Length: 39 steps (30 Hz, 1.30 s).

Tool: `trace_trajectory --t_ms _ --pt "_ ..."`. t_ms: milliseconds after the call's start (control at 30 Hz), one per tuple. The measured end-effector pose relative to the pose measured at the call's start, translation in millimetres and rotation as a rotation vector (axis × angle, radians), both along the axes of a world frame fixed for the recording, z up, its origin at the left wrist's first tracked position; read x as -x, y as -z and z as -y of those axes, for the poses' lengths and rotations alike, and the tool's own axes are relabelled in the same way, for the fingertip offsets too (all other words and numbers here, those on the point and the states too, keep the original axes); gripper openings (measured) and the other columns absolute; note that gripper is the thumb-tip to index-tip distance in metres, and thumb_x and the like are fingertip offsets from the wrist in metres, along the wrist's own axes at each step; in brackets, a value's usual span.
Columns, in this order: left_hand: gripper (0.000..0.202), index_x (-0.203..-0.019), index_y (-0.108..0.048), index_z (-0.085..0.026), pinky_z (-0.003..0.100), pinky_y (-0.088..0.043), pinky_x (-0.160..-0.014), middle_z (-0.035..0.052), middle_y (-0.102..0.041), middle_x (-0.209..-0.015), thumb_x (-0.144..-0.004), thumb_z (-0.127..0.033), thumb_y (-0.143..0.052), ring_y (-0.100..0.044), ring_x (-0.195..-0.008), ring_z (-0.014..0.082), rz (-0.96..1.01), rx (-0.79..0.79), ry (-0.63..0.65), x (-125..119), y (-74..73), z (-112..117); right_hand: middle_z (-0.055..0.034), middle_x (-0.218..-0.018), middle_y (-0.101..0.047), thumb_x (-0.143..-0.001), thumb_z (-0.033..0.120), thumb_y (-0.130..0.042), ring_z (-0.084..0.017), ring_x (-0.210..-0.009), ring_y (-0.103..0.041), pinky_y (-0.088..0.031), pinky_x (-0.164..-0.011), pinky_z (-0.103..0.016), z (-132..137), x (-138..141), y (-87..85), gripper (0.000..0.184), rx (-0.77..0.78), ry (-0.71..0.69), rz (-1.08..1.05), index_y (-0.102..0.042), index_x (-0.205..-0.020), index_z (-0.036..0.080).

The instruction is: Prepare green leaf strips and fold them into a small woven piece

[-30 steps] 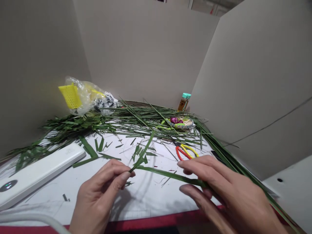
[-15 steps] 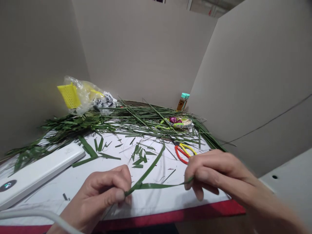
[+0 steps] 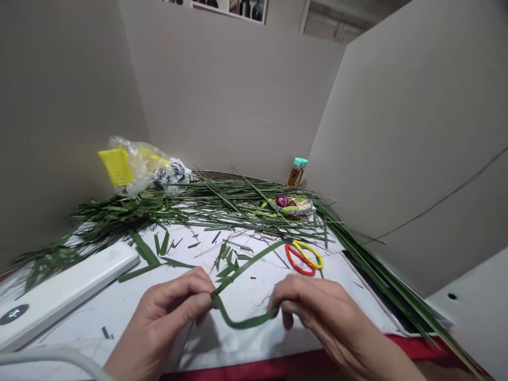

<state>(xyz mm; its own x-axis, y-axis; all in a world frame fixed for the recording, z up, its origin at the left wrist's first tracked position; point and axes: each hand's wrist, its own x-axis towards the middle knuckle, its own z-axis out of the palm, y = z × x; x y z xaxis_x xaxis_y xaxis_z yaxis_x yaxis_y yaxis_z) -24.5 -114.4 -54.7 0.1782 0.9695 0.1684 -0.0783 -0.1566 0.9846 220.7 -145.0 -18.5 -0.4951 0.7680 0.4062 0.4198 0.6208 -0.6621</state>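
Note:
A narrow green leaf strip (image 3: 242,323) runs between my two hands and sags in a U-shaped bend. My left hand (image 3: 170,312) pinches one part of it between thumb and fingers, and a longer tail rises from there towards the scissors. My right hand (image 3: 317,323) grips the other end with its fingertips. Both hands hover over the white table top (image 3: 254,346). Red-and-yellow handled scissors (image 3: 300,259) lie just beyond my right hand, not touching it.
Long green leaf blades (image 3: 238,203) lie in a heap across the back, with cut scraps scattered in front. A white slab device (image 3: 63,291) lies at left, a dark tablet (image 3: 369,286) at right. A small woven dish (image 3: 291,206), a bottle (image 3: 297,172) and a plastic bag (image 3: 138,166) stand behind.
My hands have come closer together, and my right hand has moved left. The strip now bends into a deeper U. The view has tilted upward, showing a shelf at the top.

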Motion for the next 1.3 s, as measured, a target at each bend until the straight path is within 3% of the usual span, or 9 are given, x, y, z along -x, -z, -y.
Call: trace_trajectory --t_ms 267,400,533,633,767,900,1000,1200,1300 --pt "0.016 -0.072 -0.072 -0.031 0.024 -0.041 -0.069 -0.0018 -0.066 -0.078 -0.083 -0.021 -0.068 -0.058 -0.076 0.0181 -0.235 -0.388 -0.397 -14.1 -5.3 9.1 -0.0043 -0.084 -0.065 -0.096 0.012 -0.044 -0.017 -0.074 -0.060 -0.049 -0.069 -0.029 4.2 -20.5 -32.9 0.019 -0.367 0.127 0.300 -0.060 -0.096 0.022" --pt "0.019 -0.076 -0.074 -0.033 0.024 -0.042 -0.068 -0.0018 -0.067 -0.079 -0.083 -0.017 -0.068 -0.059 -0.077 0.0182 -0.241 -0.440 -0.395 -18.9 -6.5 12.4 -0.0052 -0.084 -0.062 -0.093 0.006 -0.041 -0.018 -0.074 -0.056 -0.046 -0.066 -0.029 4.3 -18.1 -38.7 0.023 -0.440 0.177 0.409 -0.058 -0.100 0.020" --pt "0.019 -0.072 -0.074 -0.032 0.025 -0.042 -0.066 -0.0015 -0.065 -0.075 -0.083 -0.018 -0.068 -0.058 -0.074 0.0176 -0.159 -0.362 -0.311 -13.2 -6.4 10.2 -0.0006 -0.079 -0.057 -0.098 0.011 -0.037 -0.014 -0.067 -0.052 -0.043 -0.060 -0.025 4.4 -16.7 -45.5 0.023 -0.180 0.221 0.300 -0.056 -0.096 0.023" --pt "0.020 -0.070 -0.075 -0.030 0.025 -0.043 -0.064 -0.0003 -0.062 -0.072 -0.084 -0.019 -0.066 -0.055 -0.070 0.0170 -0.076 -0.273 -0.142 -6.0 -3.7 6.6 0.0015 -0.071 -0.056 -0.103 0.026 -0.039 -0.013 -0.063 -0.050 -0.039 -0.055 -0.022 1.9 -16.3 -45.2 0.021 0.148 0.174 0.058 -0.058 -0.094 0.024" --pt "0.020 -0.067 -0.075 -0.027 0.026 -0.043 -0.063 0.0005 -0.060 -0.071 -0.085 -0.023 -0.067 -0.053 -0.067 0.0160 0.035 -0.137 -0.051 -2.5 0.8 3.6 0.0035 -0.067 -0.056 -0.103 0.034 -0.045 -0.009 -0.056 -0.046 -0.036 -0.052 -0.019 -4.1 -10.4 -26.8 0.017 0.594 -0.022 -0.259 -0.054 -0.096 0.022" --pt "0.019 -0.065 -0.073 -0.023 0.027 -0.043 -0.065 0.0002 -0.060 -0.072 -0.084 -0.028 -0.071 -0.054 -0.067 0.0151 0.078 -0.056 -0.078 -11.4 2.0 6.4 0.0032 -0.071 -0.060 -0.102 0.042 -0.042 -0.008 -0.052 -0.047 -0.040 -0.052 -0.020 -5.7 6.2 -0.6 0.021 0.701 -0.099 -0.234 -0.049 -0.095 0.023" --pt "0.021 -0.063 -0.071 -0.022 0.027 -0.042 -0.065 -0.0010 -0.058 -0.071 -0.083 -0.030 -0.072 -0.055 -0.067 0.0143 0.128 0.004 -0.100 -20.4 3.5 10.6 0.0046 -0.064 -0.056 -0.104 0.042 -0.037 -0.008 -0.046 -0.043 -0.040 -0.049 -0.020 -3.4 20.5 13.4 0.027 0.580 -0.021 -0.128 -0.050 -0.092 0.022" --pt "0.010 -0.074 -0.076 -0.023 0.026 -0.042 -0.065 -0.0023 -0.060 -0.071 -0.077 -0.032 -0.079 -0.055 -0.068 0.0142 0.275 0.126 -0.213 -34.1 10.6 14.7 -0.0026 -0.083 -0.062 -0.103 0.025 -0.035 -0.015 -0.071 -0.061 -0.049 -0.062 -0.024 1.6 41.4 36.4 0.020 -0.140 0.295 -0.156 -0.055 -0.100 0.022" --pt "0.012 -0.074 -0.076 -0.022 0.026 -0.043 -0.065 -0.0017 -0.061 -0.071 -0.077 -0.034 -0.079 -0.055 -0.067 0.0141 0.303 0.133 -0.241 -40.3 11.3 16.5 -0.0033 -0.086 -0.061 -0.100 0.016 -0.039 -0.016 -0.075 -0.060 -0.050 -0.068 -0.027 3.0 52.2 48.7 0.018 -0.324 0.397 -0.227 -0.054 -0.109 0.022"
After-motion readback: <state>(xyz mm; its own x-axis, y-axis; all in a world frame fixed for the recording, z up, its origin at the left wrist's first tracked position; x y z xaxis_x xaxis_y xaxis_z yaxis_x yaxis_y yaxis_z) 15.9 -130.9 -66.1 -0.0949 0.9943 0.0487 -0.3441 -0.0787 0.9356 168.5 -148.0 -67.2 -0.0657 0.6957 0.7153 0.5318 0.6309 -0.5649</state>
